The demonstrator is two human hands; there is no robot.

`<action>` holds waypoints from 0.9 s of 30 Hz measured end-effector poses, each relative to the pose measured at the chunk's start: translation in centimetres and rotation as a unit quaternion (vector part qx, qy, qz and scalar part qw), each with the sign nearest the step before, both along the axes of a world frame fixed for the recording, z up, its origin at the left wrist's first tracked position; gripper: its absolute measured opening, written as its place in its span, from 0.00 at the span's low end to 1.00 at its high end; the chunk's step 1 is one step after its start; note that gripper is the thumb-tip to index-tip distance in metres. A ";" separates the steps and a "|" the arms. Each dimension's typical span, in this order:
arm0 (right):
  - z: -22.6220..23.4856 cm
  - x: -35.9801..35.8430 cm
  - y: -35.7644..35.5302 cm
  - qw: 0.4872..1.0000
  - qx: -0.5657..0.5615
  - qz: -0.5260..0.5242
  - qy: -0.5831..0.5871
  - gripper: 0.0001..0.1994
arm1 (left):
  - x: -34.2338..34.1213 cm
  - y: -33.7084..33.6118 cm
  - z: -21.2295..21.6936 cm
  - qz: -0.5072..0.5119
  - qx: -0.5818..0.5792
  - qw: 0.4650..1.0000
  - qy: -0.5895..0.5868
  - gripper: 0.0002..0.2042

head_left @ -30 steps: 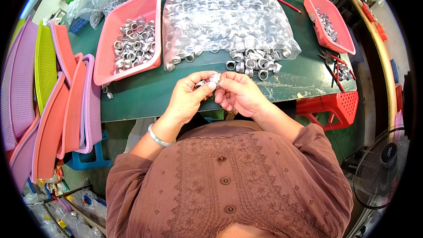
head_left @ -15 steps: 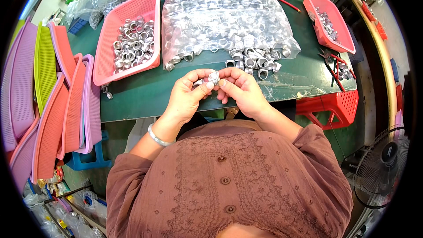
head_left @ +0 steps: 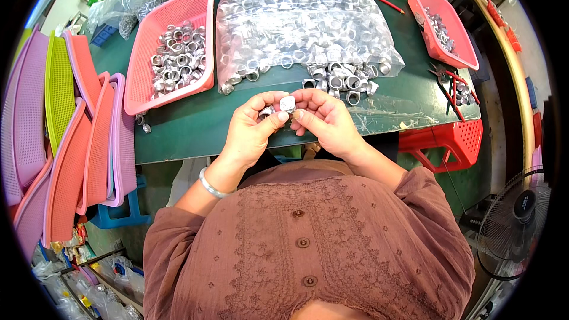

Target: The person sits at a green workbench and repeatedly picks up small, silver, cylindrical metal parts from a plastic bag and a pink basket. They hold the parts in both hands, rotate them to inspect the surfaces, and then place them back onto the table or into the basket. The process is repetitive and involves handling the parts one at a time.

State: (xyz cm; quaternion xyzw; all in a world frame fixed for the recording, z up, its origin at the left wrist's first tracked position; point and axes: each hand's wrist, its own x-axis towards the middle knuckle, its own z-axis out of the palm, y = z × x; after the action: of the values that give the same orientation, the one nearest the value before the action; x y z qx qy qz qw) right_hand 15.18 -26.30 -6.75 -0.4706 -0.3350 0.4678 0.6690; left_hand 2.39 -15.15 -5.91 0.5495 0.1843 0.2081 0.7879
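Observation:
Just over the table's near edge, my left hand (head_left: pixel 249 127) and my right hand (head_left: pixel 329 123) meet at a silver signet ring (head_left: pixel 287 104). Its squarish flat face points up toward me. My left thumb and forefinger pinch it, while the fingers of my right hand are closed against its other side. A second silver ring (head_left: pixel 268 111) is tucked in the curl of my left fingers. Beyond my hands, loose metal rings (head_left: pixel 336 82) spill from the mouth of a big clear plastic bag (head_left: pixel 296 18) full of similar rings.
A pink basket (head_left: pixel 131 86) of rings stands on the green table (head_left: pixel 178 136) at left, another pink basket (head_left: pixel 468 56) at far right. Red-handled pliers (head_left: pixel 453 92) lie near the right edge. Stacked colored baskets (head_left: pixel 98 142) crowd the left; a red stool (head_left: pixel 447 145) and fan (head_left: pixel 515 219) are at right.
The signet ring has turned between my fingers, so its flat face shows more squarely. My hands have stayed almost in place.

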 end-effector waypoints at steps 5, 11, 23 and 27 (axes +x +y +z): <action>0.0 -0.1 -0.1 1.000 -0.001 -0.001 -0.004 0.13 | 0.0 0.0 -0.1 0.001 0.002 1.000 -0.001 0.12; 0.1 -0.1 0.0 1.000 0.000 0.002 -0.017 0.13 | -0.1 -0.3 0.3 0.009 0.013 1.000 -0.001 0.11; 0.2 -0.2 -0.1 1.000 -0.020 -0.009 0.003 0.12 | 0.0 -0.4 0.4 0.011 -0.014 1.000 0.020 0.10; 0.4 -0.2 -0.2 1.000 -0.022 -0.011 0.004 0.12 | -0.1 -0.4 0.3 0.010 -0.034 0.999 0.024 0.10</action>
State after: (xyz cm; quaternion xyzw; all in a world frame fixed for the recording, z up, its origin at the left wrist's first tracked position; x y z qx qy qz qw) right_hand 14.96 -26.50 -6.38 -0.4869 -0.3172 0.4692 0.6649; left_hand 2.31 -15.53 -5.57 0.5250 0.2153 0.1966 0.7996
